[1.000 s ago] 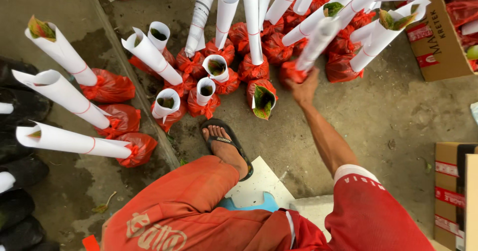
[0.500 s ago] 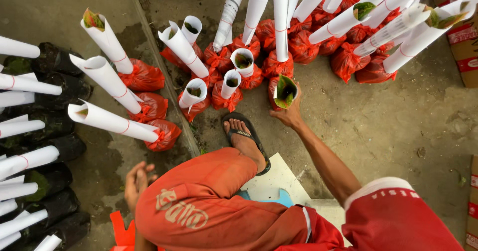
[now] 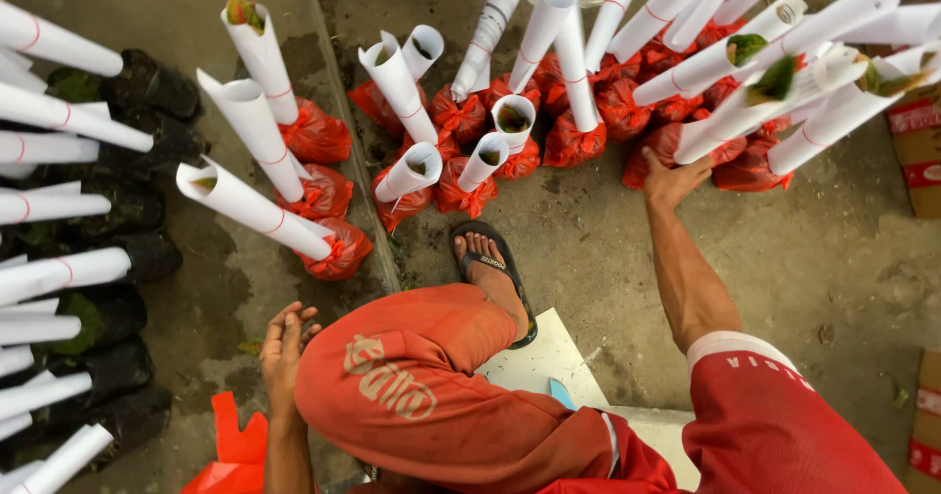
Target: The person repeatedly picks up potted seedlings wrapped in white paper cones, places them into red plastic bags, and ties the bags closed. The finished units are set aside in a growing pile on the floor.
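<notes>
I squat on a concrete floor among seedlings, each wrapped in a white paper tube with its roots in a red plastic bag. My right hand [image 3: 676,175] reaches forward, fingers on the base of one red-bagged seedling [image 3: 655,153] at the edge of the far right cluster. Down by my left knee, my left hand [image 3: 284,342] hangs loose and holds nothing. An orange plastic bag [image 3: 233,450] lies just below it. My sandalled foot [image 3: 493,271] is planted in the middle.
Three tubed seedlings [image 3: 257,136] stand left of a raised floor seam. A middle group [image 3: 443,131] stands ahead of my foot. Black-bagged plants with tubes [image 3: 88,259] line the left edge. Cardboard boxes [image 3: 919,141] sit right. A white board [image 3: 544,357] lies under me.
My right hand has shifted rightward from the middle group to the right cluster. The view swung, bringing my left hand and the black-bagged plants into sight.
</notes>
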